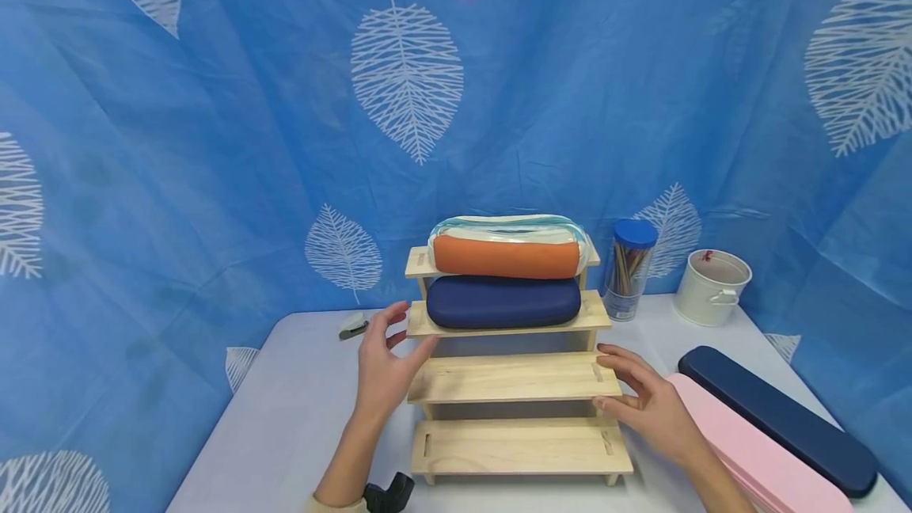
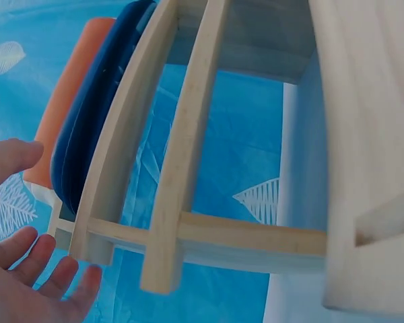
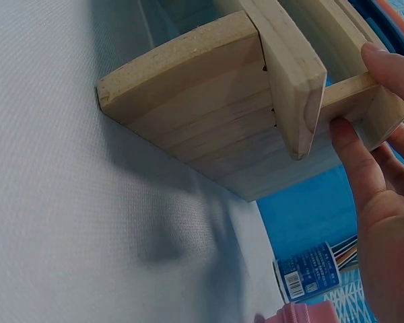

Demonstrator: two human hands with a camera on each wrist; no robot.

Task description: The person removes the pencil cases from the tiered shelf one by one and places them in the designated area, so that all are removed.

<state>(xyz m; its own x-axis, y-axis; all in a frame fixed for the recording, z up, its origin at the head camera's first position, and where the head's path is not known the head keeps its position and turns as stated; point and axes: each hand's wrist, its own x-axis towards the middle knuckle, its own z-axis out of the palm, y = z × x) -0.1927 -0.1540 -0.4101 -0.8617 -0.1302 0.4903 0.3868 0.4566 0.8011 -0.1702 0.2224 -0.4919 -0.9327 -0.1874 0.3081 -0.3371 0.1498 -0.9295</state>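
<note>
A four-tier stepped wooden shelf (image 1: 516,377) stands mid-table. Its top step carries an orange and white pencil case (image 1: 507,248), and the step below a navy case (image 1: 502,302). The two lower steps are bare. My left hand (image 1: 399,339) hovers with fingers spread just off the shelf's left end (image 2: 94,245); no contact shows. On the other side, my right hand (image 1: 618,378) lies with straight fingers (image 3: 353,158) against the right end of the third step (image 3: 303,101).
A pink case (image 1: 755,457) and a long navy case (image 1: 777,418) lie at the right. A blue-lidded jar of pencils (image 1: 628,269) and a white bucket (image 1: 712,287) stand behind. A small grey stapler (image 1: 352,325) lies at the back left. Blue leaf-print cloth hangs behind.
</note>
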